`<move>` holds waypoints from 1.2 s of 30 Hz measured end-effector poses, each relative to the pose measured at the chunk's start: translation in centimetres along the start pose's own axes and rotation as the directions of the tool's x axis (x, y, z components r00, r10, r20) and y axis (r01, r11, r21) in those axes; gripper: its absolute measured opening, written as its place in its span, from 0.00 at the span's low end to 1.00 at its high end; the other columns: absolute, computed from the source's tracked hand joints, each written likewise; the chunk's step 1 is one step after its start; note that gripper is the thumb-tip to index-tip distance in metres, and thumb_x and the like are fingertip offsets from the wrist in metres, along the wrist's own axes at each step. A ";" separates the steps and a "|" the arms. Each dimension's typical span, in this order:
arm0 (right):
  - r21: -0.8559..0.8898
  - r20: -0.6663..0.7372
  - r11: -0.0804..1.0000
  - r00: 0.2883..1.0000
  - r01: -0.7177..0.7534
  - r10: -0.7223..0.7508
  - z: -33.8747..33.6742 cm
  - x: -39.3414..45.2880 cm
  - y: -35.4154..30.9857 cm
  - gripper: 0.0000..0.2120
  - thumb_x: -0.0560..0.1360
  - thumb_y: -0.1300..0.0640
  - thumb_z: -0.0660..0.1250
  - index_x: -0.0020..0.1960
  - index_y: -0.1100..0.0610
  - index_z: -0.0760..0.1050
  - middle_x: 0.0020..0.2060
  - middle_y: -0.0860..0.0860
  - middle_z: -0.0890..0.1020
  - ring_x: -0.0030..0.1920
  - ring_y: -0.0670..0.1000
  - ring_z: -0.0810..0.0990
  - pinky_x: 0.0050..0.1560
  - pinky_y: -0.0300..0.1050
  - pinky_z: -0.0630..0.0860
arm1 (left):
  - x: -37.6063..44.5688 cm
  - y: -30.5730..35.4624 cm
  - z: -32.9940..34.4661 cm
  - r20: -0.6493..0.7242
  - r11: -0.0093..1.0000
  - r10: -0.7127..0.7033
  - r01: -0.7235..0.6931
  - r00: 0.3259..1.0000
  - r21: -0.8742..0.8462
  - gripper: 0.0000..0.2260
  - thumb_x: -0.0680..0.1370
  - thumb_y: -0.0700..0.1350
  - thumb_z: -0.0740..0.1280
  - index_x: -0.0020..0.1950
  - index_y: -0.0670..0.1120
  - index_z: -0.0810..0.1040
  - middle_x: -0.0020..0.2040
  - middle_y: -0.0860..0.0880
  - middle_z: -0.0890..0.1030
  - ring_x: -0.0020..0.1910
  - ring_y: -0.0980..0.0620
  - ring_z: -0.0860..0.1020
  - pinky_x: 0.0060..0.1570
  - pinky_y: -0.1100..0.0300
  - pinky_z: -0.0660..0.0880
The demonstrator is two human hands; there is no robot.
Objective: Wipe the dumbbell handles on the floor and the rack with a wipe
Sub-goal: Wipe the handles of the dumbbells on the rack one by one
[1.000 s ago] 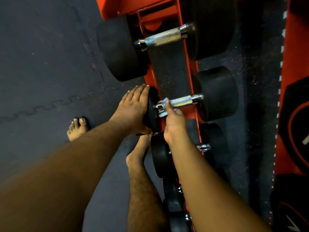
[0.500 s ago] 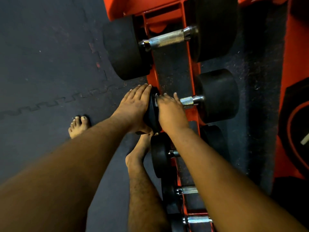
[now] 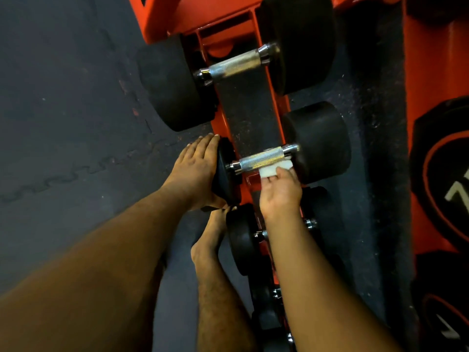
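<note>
A black dumbbell with a knurled chrome handle [image 3: 261,158] lies across the orange rack [image 3: 285,107]. My left hand [image 3: 195,171] rests flat against the outer face of its left weight head [image 3: 224,171], fingers together. My right hand [image 3: 280,191] pinches a white wipe [image 3: 275,170], which touches the underside of the handle near its right end. A bigger dumbbell [image 3: 236,64] sits further along the rack. Smaller dumbbells [image 3: 242,237] lie nearer me, partly hidden by my right forearm.
Dark rubber floor tiles [image 3: 63,123] fill the left side. My bare foot [image 3: 210,240] stands beside the rack's left rail. On the right runs a second orange frame [image 3: 429,72] with black weights marked in orange [image 3: 446,189].
My right hand slid along the handle from its left end to the right end and came down below it, leaving the chrome bare. The left hand stayed on the weight head.
</note>
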State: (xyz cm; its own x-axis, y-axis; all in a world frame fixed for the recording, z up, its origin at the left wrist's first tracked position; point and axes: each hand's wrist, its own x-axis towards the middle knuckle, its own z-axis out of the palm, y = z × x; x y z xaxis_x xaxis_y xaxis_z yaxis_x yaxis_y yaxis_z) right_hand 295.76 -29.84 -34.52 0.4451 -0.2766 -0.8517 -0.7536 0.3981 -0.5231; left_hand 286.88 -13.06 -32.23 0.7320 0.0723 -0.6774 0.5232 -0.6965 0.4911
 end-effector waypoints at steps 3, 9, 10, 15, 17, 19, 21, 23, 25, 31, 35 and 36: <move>0.013 0.166 0.997 0.983 -0.077 0.074 2.4 -1.2 0.9 0.12 0.78 0.66 0.58 0.55 0.58 0.77 0.50 0.57 0.82 0.52 0.56 0.81 0.68 0.54 0.72 | -0.1 0.0 0.1 -0.023 1.000 -0.006 0.006 1.000 -0.004 0.69 0.58 0.65 0.82 0.83 0.44 0.40 0.84 0.45 0.46 0.82 0.46 0.44 0.80 0.52 0.41; -0.041 0.214 0.997 0.974 -0.065 0.072 2.3 -0.3 -0.8 0.08 0.82 0.59 0.59 0.54 0.59 0.77 0.43 0.56 0.85 0.46 0.53 0.83 0.49 0.47 0.80 | -0.1 -0.2 0.3 -0.032 1.000 0.000 -0.001 0.999 -0.013 0.69 0.58 0.66 0.82 0.83 0.45 0.40 0.84 0.45 0.46 0.83 0.46 0.44 0.80 0.51 0.41; -0.004 0.185 0.999 0.981 -0.050 0.050 2.3 -0.2 -1.1 0.09 0.82 0.57 0.60 0.53 0.59 0.78 0.42 0.55 0.86 0.45 0.52 0.84 0.45 0.46 0.80 | -0.1 -0.2 0.2 -0.026 1.000 0.003 -0.003 1.000 -0.009 0.69 0.58 0.66 0.82 0.83 0.45 0.40 0.84 0.45 0.46 0.83 0.46 0.44 0.80 0.50 0.41; -0.403 0.136 0.915 0.988 -0.018 0.079 0.6 -1.8 4.5 0.11 0.81 0.51 0.67 0.59 0.55 0.79 0.55 0.60 0.84 0.58 0.59 0.83 0.61 0.58 0.79 | -0.2 0.1 -0.2 -0.021 1.000 0.006 -0.006 1.000 0.000 0.69 0.58 0.65 0.82 0.83 0.44 0.41 0.84 0.44 0.46 0.83 0.45 0.45 0.81 0.50 0.43; -0.565 0.189 0.820 0.982 0.093 0.019 -0.9 -2.7 5.5 0.06 0.81 0.57 0.65 0.54 0.55 0.80 0.51 0.58 0.85 0.55 0.58 0.84 0.61 0.61 0.79 | -0.2 0.1 -0.2 -0.021 1.000 0.006 -0.006 1.000 -0.001 0.69 0.58 0.66 0.82 0.83 0.43 0.41 0.84 0.44 0.47 0.83 0.45 0.45 0.81 0.50 0.43; -0.630 0.260 0.747 0.964 0.212 -0.054 -2.3 -3.4 4.7 0.10 0.82 0.62 0.61 0.51 0.54 0.81 0.46 0.53 0.86 0.49 0.51 0.84 0.56 0.52 0.80 | -0.3 0.2 -0.2 -0.023 1.000 0.001 -0.001 1.000 0.000 0.69 0.57 0.66 0.82 0.83 0.43 0.42 0.84 0.44 0.47 0.83 0.45 0.46 0.81 0.49 0.45; -0.685 0.400 0.589 0.897 0.430 -0.189 -2.9 -4.3 2.6 0.12 0.82 0.62 0.62 0.56 0.52 0.82 0.48 0.48 0.87 0.50 0.45 0.84 0.56 0.46 0.79 | -0.3 0.1 -0.1 -0.026 1.000 0.001 -0.001 1.000 0.003 0.70 0.56 0.65 0.83 0.83 0.43 0.43 0.84 0.44 0.48 0.83 0.44 0.47 0.81 0.48 0.46; -0.686 0.621 0.180 0.696 0.705 -0.361 -2.9 -4.2 0.2 0.18 0.81 0.63 0.62 0.67 0.52 0.79 0.59 0.50 0.84 0.59 0.45 0.81 0.63 0.42 0.77 | -0.3 0.0 -0.1 -0.026 1.000 -0.001 0.001 1.000 0.013 0.70 0.56 0.64 0.83 0.83 0.43 0.42 0.84 0.44 0.48 0.83 0.44 0.47 0.81 0.47 0.46; -0.587 0.779 -0.286 0.432 0.758 -0.455 -2.0 -2.7 -1.8 0.22 0.80 0.67 0.62 0.73 0.56 0.73 0.70 0.54 0.77 0.68 0.50 0.76 0.68 0.41 0.72 | -0.1 0.0 0.1 -0.015 1.000 -0.001 0.002 1.000 0.021 0.71 0.56 0.64 0.83 0.83 0.44 0.41 0.84 0.44 0.47 0.83 0.44 0.46 0.81 0.46 0.47; -0.350 0.882 -0.776 0.464 0.524 -0.085 -1.2 0.0 0.1 0.30 0.78 0.66 0.57 0.80 0.60 0.57 0.79 0.57 0.61 0.81 0.57 0.54 0.80 0.57 0.49 | 0.0 -0.5 0.7 -0.052 0.999 0.017 -0.015 0.999 0.033 0.70 0.57 0.65 0.83 0.83 0.44 0.41 0.84 0.44 0.47 0.83 0.45 0.46 0.81 0.47 0.46; -0.204 0.923 -0.724 0.376 0.659 0.083 -1.2 -1.1 2.3 0.27 0.77 0.66 0.54 0.75 0.62 0.67 0.75 0.58 0.70 0.78 0.57 0.63 0.78 0.54 0.48 | -0.3 -0.1 0.9 -0.078 0.999 0.021 -0.018 0.997 0.038 0.69 0.58 0.65 0.83 0.83 0.43 0.42 0.84 0.43 0.47 0.82 0.45 0.46 0.81 0.48 0.44; -0.188 0.923 -0.706 0.369 0.682 0.111 -1.5 -1.3 2.3 0.26 0.77 0.67 0.57 0.75 0.62 0.68 0.75 0.57 0.70 0.78 0.57 0.62 0.78 0.53 0.49 | -0.5 0.0 0.9 -0.083 0.999 0.016 -0.012 0.996 0.040 0.69 0.58 0.64 0.82 0.83 0.43 0.41 0.84 0.43 0.47 0.83 0.45 0.45 0.81 0.48 0.43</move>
State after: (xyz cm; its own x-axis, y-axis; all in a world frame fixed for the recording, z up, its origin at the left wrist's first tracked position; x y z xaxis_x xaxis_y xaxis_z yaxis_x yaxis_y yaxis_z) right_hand 292.76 -29.89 -34.58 0.5272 0.7489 -0.4015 0.7449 -0.6347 -0.2056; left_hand 286.11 -13.75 -32.41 0.7739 0.1205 -0.6217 0.4963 -0.7251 0.4773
